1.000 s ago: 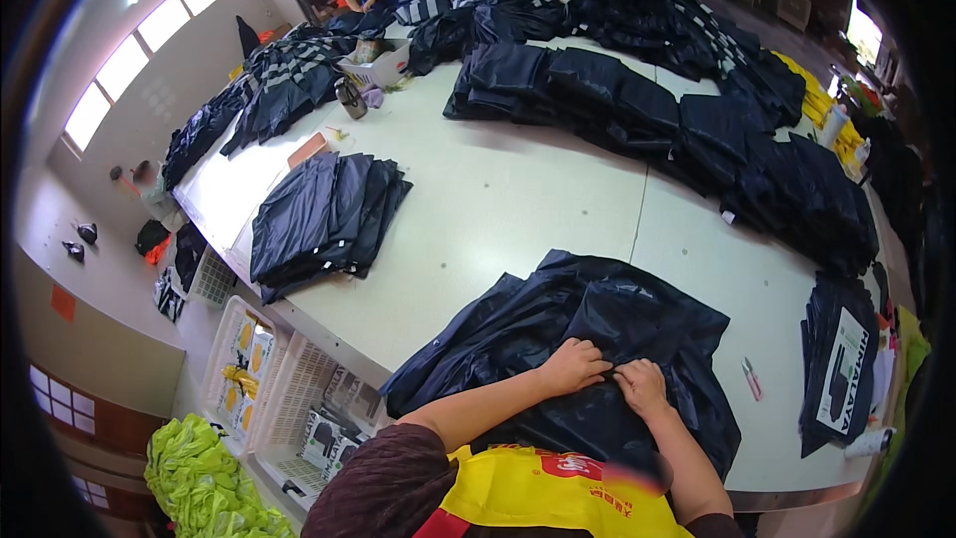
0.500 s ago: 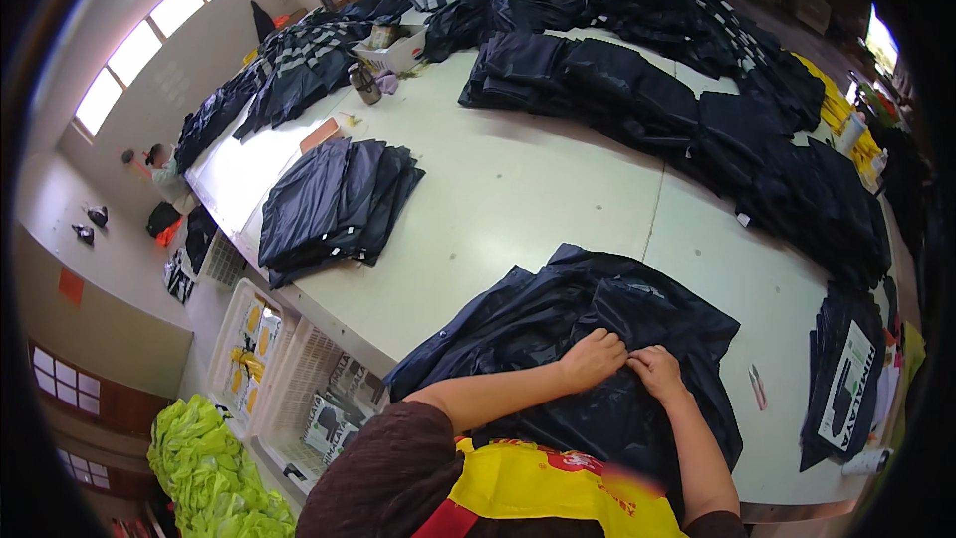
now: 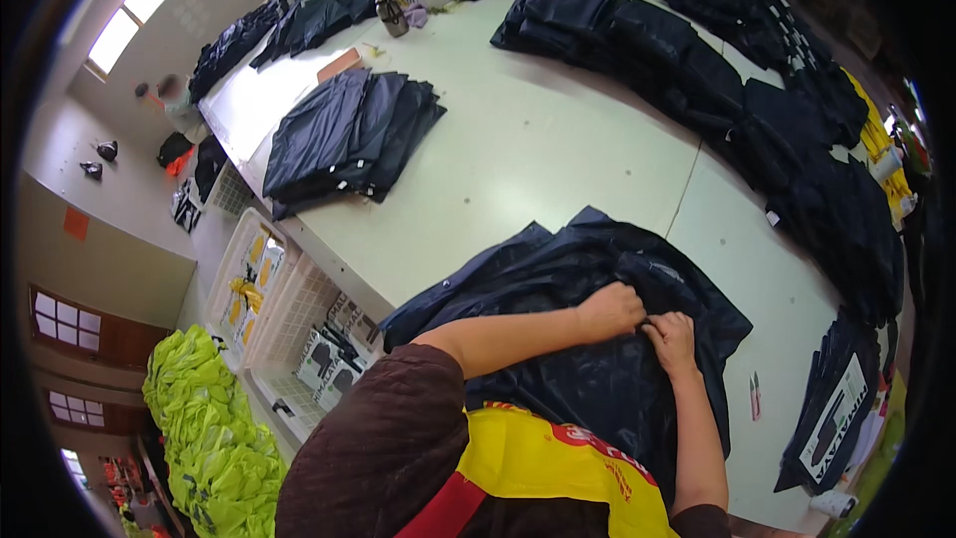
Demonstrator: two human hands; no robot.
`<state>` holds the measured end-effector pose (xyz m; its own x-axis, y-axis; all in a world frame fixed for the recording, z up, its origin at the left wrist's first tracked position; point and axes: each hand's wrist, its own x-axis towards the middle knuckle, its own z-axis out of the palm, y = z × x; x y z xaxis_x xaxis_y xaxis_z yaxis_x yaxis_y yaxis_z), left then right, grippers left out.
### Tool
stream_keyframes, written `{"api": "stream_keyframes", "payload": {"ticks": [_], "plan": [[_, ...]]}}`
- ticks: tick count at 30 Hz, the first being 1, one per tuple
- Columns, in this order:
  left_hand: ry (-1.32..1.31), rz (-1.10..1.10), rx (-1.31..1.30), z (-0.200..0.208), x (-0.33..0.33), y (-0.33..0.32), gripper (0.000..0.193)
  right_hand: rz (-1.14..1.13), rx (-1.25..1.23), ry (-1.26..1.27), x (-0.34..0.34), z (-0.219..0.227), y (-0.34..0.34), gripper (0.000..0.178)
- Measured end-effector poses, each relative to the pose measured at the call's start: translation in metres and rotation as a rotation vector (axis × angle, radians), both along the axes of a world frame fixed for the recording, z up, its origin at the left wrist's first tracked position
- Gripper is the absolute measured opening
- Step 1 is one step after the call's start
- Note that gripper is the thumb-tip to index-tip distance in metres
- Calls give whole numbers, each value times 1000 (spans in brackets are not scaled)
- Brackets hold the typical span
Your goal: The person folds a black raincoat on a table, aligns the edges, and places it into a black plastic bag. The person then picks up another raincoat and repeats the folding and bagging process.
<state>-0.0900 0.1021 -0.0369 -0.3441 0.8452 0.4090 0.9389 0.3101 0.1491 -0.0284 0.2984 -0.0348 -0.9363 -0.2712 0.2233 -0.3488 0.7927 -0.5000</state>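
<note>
A dark navy garment lies spread on the near edge of the pale table, partly hanging over the left side. My left hand is closed, pinching a fold of the garment near its middle. My right hand sits right beside it, fingers curled onto the same fold. Both hands nearly touch each other.
A folded stack of dark garments lies at the table's left. A long row of dark garment piles runs along the far and right side. White baskets and neon-yellow vests stand on the floor at left. A dark bag lies at right.
The view has tilted and shifted, so the table appears closer. Both hands stay together on the garment's fold, with only small finger movement.
</note>
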Motion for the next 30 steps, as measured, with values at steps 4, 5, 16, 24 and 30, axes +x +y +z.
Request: {"api": "stream_keyframes", "payload": {"ticks": [4,5,16,24,30], "plan": [[-175,33,39,-13,-23,5,22,-85,251,215,5,39,-16,41],[-208,27,83,-13,-28,7,20,-27,185,216,3,31,-9,39],[-292,105,92,-5,-39,15,27,-94,223,220,-30,16,5,27],[-233,141,170,4,-56,19,24,-61,-94,-135,-62,-7,26,25],[-384,147,50,-6,-89,16,24,14,-18,254,-77,20,10,21]]}}
